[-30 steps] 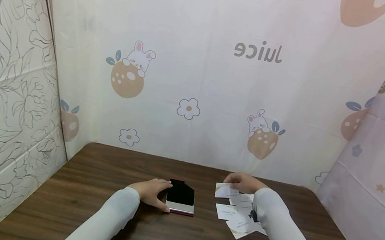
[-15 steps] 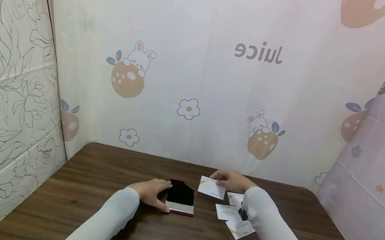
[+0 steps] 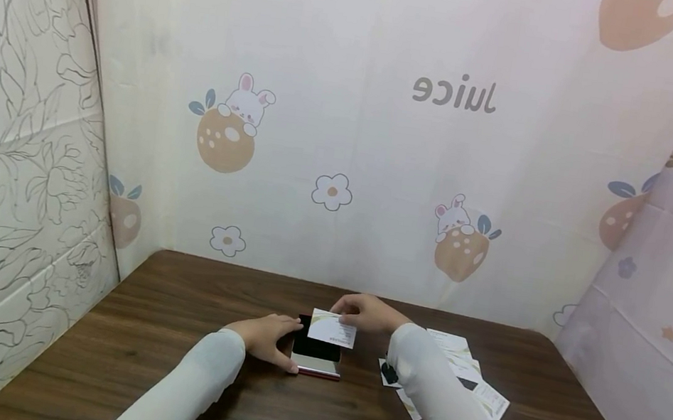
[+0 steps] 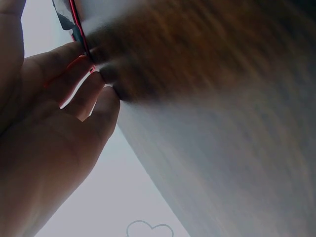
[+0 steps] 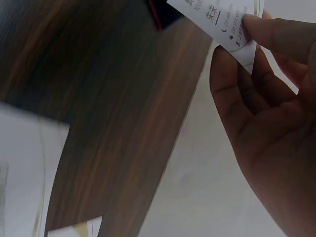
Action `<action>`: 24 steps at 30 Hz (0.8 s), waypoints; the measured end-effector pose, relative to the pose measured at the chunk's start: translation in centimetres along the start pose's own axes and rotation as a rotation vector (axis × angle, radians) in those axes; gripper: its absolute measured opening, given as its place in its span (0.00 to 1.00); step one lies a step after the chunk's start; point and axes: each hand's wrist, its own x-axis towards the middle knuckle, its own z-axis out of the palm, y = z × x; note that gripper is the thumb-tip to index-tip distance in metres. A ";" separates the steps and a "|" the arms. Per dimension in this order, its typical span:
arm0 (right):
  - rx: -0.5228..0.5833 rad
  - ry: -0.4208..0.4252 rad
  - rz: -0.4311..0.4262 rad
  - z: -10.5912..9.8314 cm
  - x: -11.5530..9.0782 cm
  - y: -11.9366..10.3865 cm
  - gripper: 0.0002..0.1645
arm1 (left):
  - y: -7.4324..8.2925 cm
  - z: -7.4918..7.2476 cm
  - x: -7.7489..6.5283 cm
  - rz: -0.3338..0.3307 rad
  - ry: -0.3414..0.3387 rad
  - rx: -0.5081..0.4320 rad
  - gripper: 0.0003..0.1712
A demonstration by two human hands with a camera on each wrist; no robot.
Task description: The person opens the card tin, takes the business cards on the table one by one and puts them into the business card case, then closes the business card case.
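Note:
Between thumb and fingertips, my right hand (image 3: 370, 314) pinches a white business card (image 3: 329, 327) with gold curves and print. In the head view the card is over the black part of a card case (image 3: 315, 364), which has a silver strip and red edges. Whether card and case touch cannot be told. My left hand (image 3: 264, 338) holds the case at its left side, thumb at the near corner and fingers at the far one. The left wrist view shows those fingertips (image 4: 102, 81) against the red edge. Printed text faces the camera on the card (image 5: 222, 22) in the right wrist view.
Several more business cards (image 3: 489, 398) lie spread and overlapping on the right of the dark wooden table (image 3: 188, 390), partly hidden under the right forearm. A printed curtain (image 3: 352, 97) hangs behind the table, with more fabric on both sides.
My right hand has carried the business card leftward from the spread cards to over the case. The left hand has stayed on the case.

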 end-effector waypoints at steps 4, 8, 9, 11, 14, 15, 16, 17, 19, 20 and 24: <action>0.004 -0.032 -0.032 0.6 0.7 -0.6 0.10 | 0.0 0.0 0.1 0.001 0.004 0.010 0.54; 0.018 -0.066 -0.018 1.2 1.1 -1.1 0.11 | -0.1 0.1 0.2 -0.004 0.002 0.018 0.55; 0.016 -0.073 -0.013 1.3 1.2 -1.2 0.11 | -0.1 0.1 0.2 -0.005 0.003 0.020 0.55; 0.015 -0.087 -0.001 1.6 1.3 -1.2 0.11 | 0.0 0.1 0.2 -0.009 0.003 0.024 0.55; 0.018 -0.106 0.010 2.1 1.4 -1.2 0.10 | 0.0 0.0 0.2 -0.009 0.003 0.035 0.56; 0.026 -0.110 0.015 2.1 1.4 -1.3 0.10 | 0.1 0.0 0.2 -0.009 0.002 0.039 0.56; 0.031 -0.114 0.020 2.2 1.4 -1.3 0.10 | 0.1 0.0 0.2 -0.011 0.001 0.043 0.56; 0.035 -0.116 0.026 2.3 1.4 -1.3 0.10 | 0.1 0.1 0.2 -0.010 -0.001 0.045 0.56; 0.033 -0.116 0.038 2.3 1.5 -1.3 0.10 | 0.1 0.1 0.2 -0.011 -0.005 0.048 0.56; 0.034 -0.115 0.043 2.4 1.5 -1.3 0.10 | 0.1 0.1 0.2 -0.011 -0.006 0.049 0.56; 0.021 -0.118 0.065 2.6 1.5 -1.3 0.10 | 0.1 0.1 0.1 -0.017 -0.005 0.047 0.57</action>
